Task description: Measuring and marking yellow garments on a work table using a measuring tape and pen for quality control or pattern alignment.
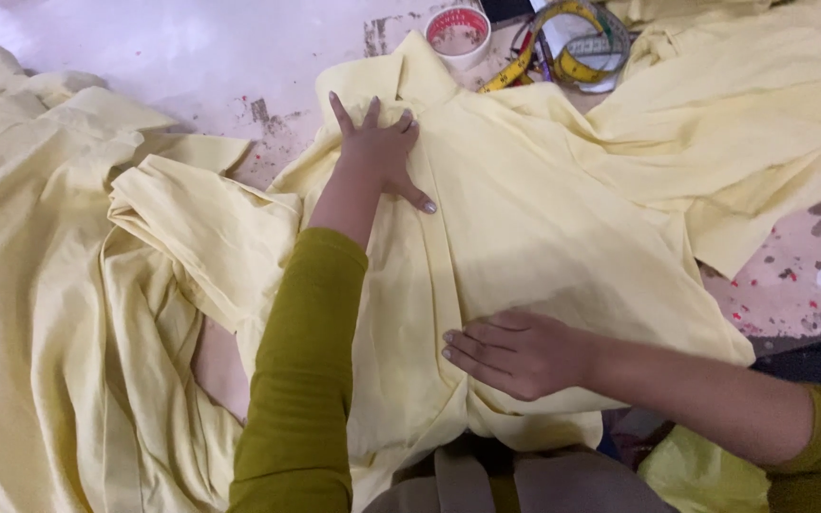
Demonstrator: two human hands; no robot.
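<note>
**A:** Head view. Pale yellow garment (544, 228) spread flat on the pink counter (144, 47), straight in front of the person. Its collar end points away, toward the tape roll.

**B:** Hands?

**A:** Left hand (382, 152) lies flat on the garment just below the collar, fingers spread, grip released, nothing clasped. Olive sleeve (301, 370) runs back from it. Right hand (515, 353) presses palm-down on the garment's near part, fingers together pointing left, also released.

**B:** Around the garment?

**A:** Left of the garment, touching it, a heap of the same yellow cloth (59, 285), rumpled and folded over itself. Beyond the collar, a roll of tape (458, 31) stands on the counter, white with a red inner ring. Just right of that roll, a yellow measuring tape (572, 47) lies coiled loosely. Right of the garment, more yellow fabric (762, 104) overlaps its edge. Counter surface shows scuffs and red flecks right of the garment.
</note>
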